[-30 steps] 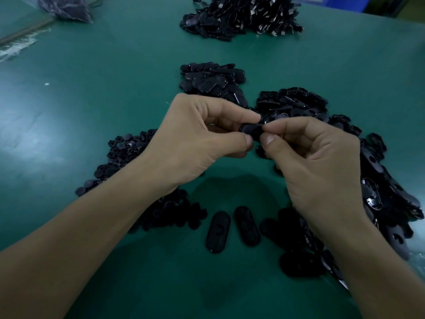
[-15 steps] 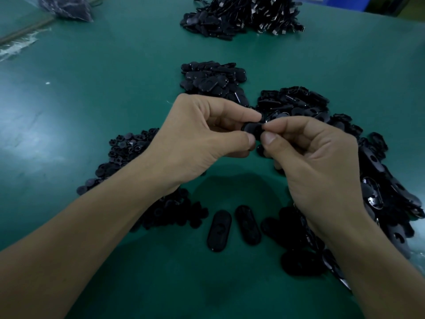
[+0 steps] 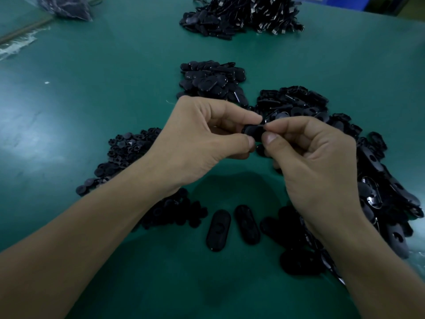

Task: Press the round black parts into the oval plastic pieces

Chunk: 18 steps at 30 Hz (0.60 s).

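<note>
Both hands meet above the middle of the green table [image 3: 92, 88]. My left hand [image 3: 197, 139] and my right hand [image 3: 310, 162] each pinch one end of a black oval plastic piece [image 3: 253, 132] between thumb and forefinger. The fingers hide most of it, and I cannot tell whether a round part sits in it. A heap of small round black parts [image 3: 128, 153] lies under my left forearm. Loose oval pieces [image 3: 379, 180] are piled at the right. Two oval pieces [image 3: 218, 230] lie side by side near me.
A pile of oval pieces [image 3: 211, 81] sits behind my hands. Farther back is a big heap of black parts with metal clips [image 3: 243, 17]. A plastic bag [image 3: 66, 8] lies at the far left corner. Blue bins [image 3: 340, 1] stand beyond the table.
My hands have barely moved. The grip on the oval piece looks the same, with the fingertips shifted only slightly.
</note>
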Available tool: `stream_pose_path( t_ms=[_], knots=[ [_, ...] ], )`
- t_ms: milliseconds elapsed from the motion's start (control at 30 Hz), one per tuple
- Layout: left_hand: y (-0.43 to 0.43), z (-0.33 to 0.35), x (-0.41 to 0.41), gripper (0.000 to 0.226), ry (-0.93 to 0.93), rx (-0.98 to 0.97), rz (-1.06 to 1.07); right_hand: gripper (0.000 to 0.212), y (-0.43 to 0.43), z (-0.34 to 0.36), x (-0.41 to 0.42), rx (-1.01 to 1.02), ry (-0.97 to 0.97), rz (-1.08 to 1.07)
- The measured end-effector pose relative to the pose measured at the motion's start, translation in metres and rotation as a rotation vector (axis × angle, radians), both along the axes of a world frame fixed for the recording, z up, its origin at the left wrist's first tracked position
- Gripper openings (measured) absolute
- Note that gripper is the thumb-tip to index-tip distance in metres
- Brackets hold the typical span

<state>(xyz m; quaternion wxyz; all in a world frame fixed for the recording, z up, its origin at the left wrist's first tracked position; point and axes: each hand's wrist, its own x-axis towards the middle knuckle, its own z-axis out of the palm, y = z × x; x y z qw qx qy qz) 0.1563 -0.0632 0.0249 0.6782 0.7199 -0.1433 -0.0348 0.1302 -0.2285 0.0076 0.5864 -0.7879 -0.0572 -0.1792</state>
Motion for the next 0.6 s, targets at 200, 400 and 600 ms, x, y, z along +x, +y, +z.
stream_pose_path(
  t_ms=[200, 400, 600],
  knots=[
    [-0.0002, -0.0010, -0.0005, 0.028, -0.050, 0.065, 0.004, 0.022, -0.0015, 0.0007, 0.0003, -0.080, -0.037, 0.009],
    [-0.0001, -0.0035, 0.0000, 0.027, -0.100, 0.161, 0.046, 0.024, -0.0014, -0.0023, 0.0023, -0.094, 0.004, 0.055],
    [-0.0019, -0.0040, 0.0007, 0.026, -0.074, 0.159, 0.052, 0.021, -0.0011, -0.0024, 0.0018, -0.076, -0.018, 0.045]
  ],
)
